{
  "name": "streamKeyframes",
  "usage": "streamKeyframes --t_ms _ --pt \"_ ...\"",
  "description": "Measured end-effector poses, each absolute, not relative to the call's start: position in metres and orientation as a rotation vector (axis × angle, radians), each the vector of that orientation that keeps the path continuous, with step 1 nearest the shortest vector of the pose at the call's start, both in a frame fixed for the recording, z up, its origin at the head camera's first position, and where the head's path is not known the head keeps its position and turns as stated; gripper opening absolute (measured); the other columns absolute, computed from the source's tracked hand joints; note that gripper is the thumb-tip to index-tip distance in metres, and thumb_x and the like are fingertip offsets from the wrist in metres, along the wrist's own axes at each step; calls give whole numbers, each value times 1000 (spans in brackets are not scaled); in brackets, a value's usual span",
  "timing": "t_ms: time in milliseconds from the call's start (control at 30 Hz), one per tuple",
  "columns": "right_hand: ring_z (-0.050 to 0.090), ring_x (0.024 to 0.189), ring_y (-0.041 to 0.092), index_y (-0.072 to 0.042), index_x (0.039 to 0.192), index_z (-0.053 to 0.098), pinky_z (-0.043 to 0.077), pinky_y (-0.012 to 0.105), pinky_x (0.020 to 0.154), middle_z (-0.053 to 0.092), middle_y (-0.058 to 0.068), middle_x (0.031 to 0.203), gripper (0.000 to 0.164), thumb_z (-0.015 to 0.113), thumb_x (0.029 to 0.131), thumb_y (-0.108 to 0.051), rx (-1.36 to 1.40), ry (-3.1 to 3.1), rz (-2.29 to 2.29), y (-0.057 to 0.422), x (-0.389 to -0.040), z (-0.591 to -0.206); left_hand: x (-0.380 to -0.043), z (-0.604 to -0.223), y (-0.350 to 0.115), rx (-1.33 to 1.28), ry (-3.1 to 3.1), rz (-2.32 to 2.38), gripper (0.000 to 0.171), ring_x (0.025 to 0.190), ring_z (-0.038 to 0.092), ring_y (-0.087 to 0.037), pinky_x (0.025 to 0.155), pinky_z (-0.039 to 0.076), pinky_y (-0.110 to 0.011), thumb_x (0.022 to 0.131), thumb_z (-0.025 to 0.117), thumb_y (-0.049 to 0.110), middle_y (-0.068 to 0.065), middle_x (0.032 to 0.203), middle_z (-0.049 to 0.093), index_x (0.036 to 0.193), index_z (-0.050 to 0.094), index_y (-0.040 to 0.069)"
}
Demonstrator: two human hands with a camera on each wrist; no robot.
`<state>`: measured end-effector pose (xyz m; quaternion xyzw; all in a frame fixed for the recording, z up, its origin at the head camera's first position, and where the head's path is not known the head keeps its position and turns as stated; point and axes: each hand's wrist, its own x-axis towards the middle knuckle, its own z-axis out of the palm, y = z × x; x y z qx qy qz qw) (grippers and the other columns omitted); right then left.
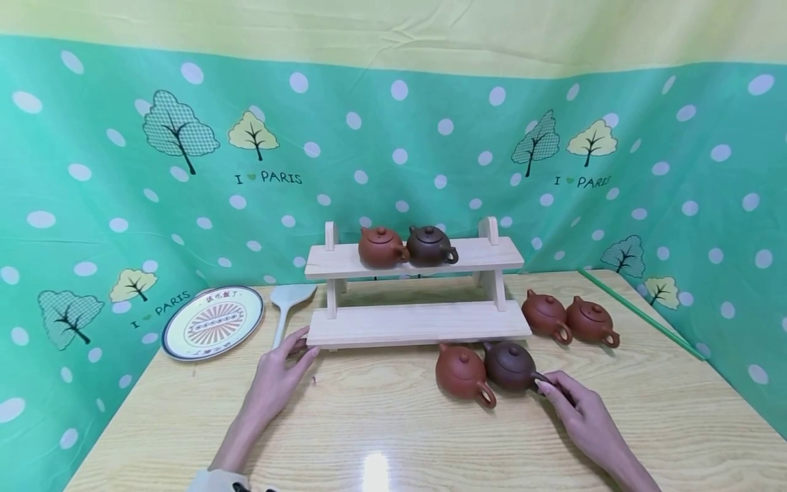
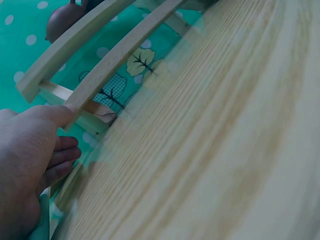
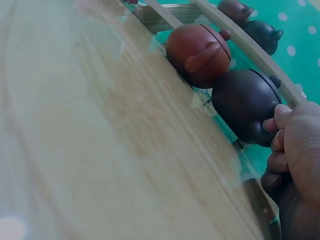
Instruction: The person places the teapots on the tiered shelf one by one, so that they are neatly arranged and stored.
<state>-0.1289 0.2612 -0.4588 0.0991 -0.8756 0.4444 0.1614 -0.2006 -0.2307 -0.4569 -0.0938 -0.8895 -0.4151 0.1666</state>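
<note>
My right hand (image 1: 584, 417) pinches the handle of a dark brown teapot (image 1: 510, 365) in front of the wooden shelf. Close against that pot, on its left, stands a reddish-brown teapot (image 1: 461, 372). In the right wrist view, thumb and fingers meet at the handle of the dark teapot (image 3: 245, 105); whether its base touches the table is hard to tell. My left hand (image 1: 277, 376) holds the left end of the two-tier shelf's lower board (image 1: 418, 324), thumb at the front edge. Another reddish-brown teapot (image 1: 379, 247) and a dark one (image 1: 429, 246) sit side by side on the upper board.
Two reddish-brown teapots (image 1: 591, 321) stand right of the shelf. A green stick (image 1: 642, 314) lies near the right edge of the wooden table (image 1: 369, 424). On the left are a patterned plate (image 1: 178, 335) and a pale spatula (image 1: 292, 295). Dotted green cloth hangs behind.
</note>
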Motion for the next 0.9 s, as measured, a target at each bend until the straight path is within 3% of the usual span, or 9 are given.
streamKeyframes --t_ms 900 --pt "45 57 11 -13 98 67 35 32 46 48 -5 68 12 60 106 -7 267 -2452 1283 259 -126 -444 -200 -458 -231 -265 -2538 -1192 52 115 67 -39 103 49 -59 100 72 24 -22 123 71 144 56 1"
